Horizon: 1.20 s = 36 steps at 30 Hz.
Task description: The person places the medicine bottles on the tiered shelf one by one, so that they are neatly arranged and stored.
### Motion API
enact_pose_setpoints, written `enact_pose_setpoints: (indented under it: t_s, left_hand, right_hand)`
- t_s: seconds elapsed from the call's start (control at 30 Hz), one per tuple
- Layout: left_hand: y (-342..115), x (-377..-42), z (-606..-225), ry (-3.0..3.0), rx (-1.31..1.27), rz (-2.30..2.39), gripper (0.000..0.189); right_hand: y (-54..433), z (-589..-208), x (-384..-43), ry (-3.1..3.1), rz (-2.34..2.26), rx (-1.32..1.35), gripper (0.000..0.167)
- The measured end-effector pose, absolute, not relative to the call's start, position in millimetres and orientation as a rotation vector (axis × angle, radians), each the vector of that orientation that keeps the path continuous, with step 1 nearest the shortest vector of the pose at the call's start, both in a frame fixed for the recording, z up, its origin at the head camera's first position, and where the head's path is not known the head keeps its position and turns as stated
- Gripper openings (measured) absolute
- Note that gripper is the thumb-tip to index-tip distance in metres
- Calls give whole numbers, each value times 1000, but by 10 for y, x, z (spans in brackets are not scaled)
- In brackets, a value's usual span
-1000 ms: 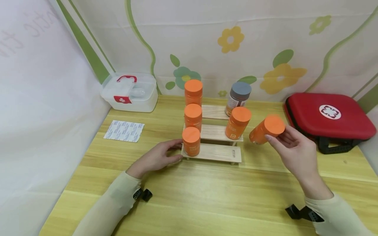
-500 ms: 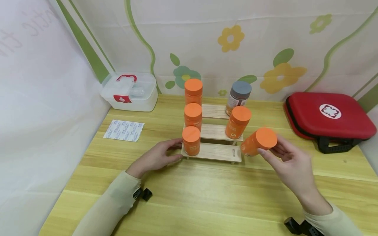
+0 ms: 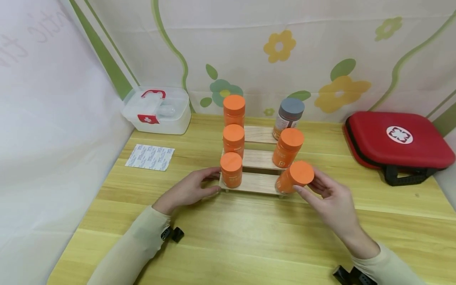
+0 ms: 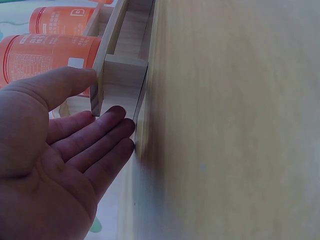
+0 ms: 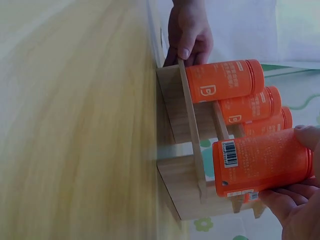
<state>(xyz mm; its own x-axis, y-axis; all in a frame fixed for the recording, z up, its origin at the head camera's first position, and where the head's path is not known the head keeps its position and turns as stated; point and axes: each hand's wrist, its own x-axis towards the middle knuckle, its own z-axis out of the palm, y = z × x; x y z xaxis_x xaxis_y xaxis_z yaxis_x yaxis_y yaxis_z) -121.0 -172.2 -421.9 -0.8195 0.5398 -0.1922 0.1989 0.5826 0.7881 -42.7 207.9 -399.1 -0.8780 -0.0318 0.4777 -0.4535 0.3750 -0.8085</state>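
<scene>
A three-step wooden shelf stands mid-table in the head view. My right hand grips an orange supplement bottle near its lid, thumb on one side and fingers on the other. That bottle tilts at the right end of the lowest step; in the right wrist view its base looks slightly off the board. At the shelf's left end, my left hand touches the wood with thumb and fairly straight fingers. Orange bottles line the left of each step. Another orange bottle and a grey-lidded bottle stand at right.
A white first-aid box sits at the back left, with a blister pack in front of it. At the right lies a red first-aid case, its black handle facing forward. A flowered curtain hangs behind the table.
My right hand has carried the orange bottle left and towards me, from beside the shelf to the lowest step's right end. The left hand has stayed at the shelf's left end.
</scene>
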Motion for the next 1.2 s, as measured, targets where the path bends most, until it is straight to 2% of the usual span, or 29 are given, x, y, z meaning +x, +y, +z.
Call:
enact_pose_setpoints:
  t_s: [0.43, 1.2]
  left_hand:
    - [-1719, -1220, -4218, 2388, 590, 1129, 63]
    - [-1726, -1219, -4228, 2392, 588, 1127, 62]
  right_hand:
    - [1904, -4047, -436, -2326, 1433, 309, 64]
    - [1883, -4137, -457, -2354, 1344, 360, 69]
